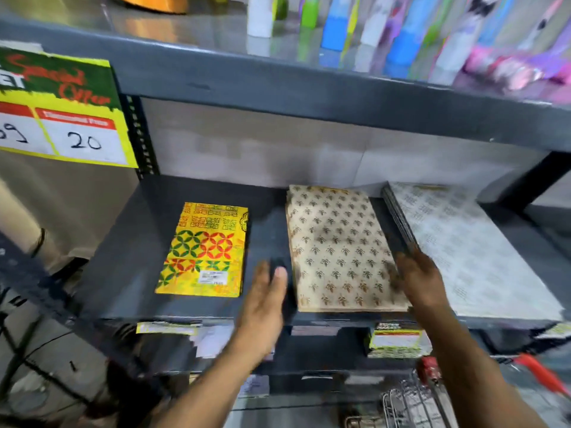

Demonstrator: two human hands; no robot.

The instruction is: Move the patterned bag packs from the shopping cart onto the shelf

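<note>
— So, where do your bag packs stand right now?

— Three lots lie flat on the dark shelf point(129, 273). The yellow pack point(204, 251) sits alone to the left, the beige stack point(340, 248) in the middle, and the white stack point(469, 251) to the right, its near edge just beside the beige one. The shopping cart point(411, 403) shows only as a bit of wire at the bottom, so you cannot tell what is left in it.

— And your hands?

— Your left hand point(265, 307) is flat and spread just off the beige stack's left edge, fingers point(279, 279) loose and holding nothing. Your right hand point(420, 282) rests at the stack's right edge, near the front corner, also spread. It's blurred, so whether it presses on the paper or only hovers, you can't say. Neither hand is grasping anything.

— How will these packs handle?

— Likely light, thin and floppy: flat paper-like sheets, many to a stack, probably slick against each other. Lift one end only and the layers could fan or slide. Better to pinch a whole pack along its two long edges, near the middle, thumbs on top and fingers under, and keep it level. To square the beige stack, push both sides inward with flat palms.
</note>
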